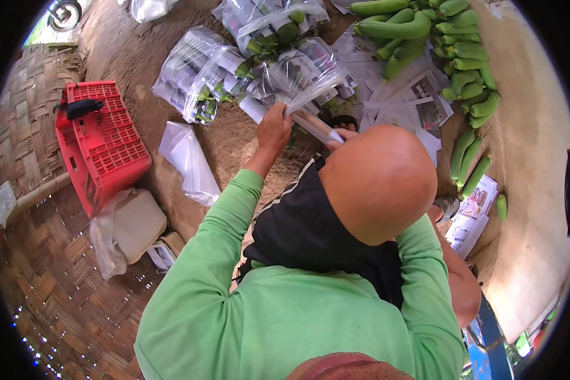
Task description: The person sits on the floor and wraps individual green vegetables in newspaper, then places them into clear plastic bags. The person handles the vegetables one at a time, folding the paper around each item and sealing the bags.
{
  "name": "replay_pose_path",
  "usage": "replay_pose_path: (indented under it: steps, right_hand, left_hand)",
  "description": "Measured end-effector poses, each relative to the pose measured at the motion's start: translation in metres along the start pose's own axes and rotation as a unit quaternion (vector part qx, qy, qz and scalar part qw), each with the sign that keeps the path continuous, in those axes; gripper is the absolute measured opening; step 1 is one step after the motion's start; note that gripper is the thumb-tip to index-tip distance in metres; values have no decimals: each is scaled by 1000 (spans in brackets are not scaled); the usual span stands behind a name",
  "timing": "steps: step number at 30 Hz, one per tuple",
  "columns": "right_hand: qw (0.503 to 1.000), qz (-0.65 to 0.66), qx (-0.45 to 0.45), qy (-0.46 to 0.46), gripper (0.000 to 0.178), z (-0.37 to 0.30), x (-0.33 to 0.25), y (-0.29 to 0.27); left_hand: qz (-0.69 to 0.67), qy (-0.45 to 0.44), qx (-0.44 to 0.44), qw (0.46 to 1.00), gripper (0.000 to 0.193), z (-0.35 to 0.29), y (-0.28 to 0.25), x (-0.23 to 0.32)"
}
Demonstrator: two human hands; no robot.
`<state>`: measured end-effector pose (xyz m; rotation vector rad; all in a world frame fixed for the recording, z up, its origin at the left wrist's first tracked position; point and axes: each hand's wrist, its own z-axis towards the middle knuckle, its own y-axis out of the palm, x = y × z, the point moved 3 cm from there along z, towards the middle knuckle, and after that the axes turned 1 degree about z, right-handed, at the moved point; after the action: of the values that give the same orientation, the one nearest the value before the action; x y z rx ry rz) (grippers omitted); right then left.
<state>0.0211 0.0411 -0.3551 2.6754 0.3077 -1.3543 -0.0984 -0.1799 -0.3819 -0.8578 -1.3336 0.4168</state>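
My left hand (275, 132) is closed on the gathered mouth of a clear plastic bag (310, 95). A strip of that plastic stretches down to my right hand (342, 136), whose fingers are pinched at its other end; my bare knee hides most of this hand. Inside the bag are long green gourds wrapped in newspaper, their stem ends pointing toward me. Beside it on the ground lie other filled clear bags (199, 73), also holding newspaper-wrapped gourds. An unfilled plastic bag (189, 161) rests on the dirt left of my forearm.
Unwrapped green gourds (465, 63) are piled at the far right, some lying on loose newspaper sheets (418, 104). On the left stand a red plastic crate (107, 139) and a pale jerrycan (139, 225), near a woven bamboo mat (50, 266). My sandaled foot (446, 208) is at the right.
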Motion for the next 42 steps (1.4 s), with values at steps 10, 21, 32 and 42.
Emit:
replay_pose_path:
  steps: [10,21,32,42]
  right_hand:
    - [997,-59,-20,-49,39,34,25,2]
    - [908,-257,327,43,29,-137,120,-250]
    - [745,-175,569,302,68,-296,296,-330]
    - [758,-131,561,307,65,-244,294,-337]
  left_hand:
    - [12,-14,13,1000,16,-2,24,-11]
    - [-101,-66,-68,990,22,19,29,-33]
    - [-209,146,-61,965,33,87,-164,260]
    - [69,442,-405,798,45,-19,-30,464]
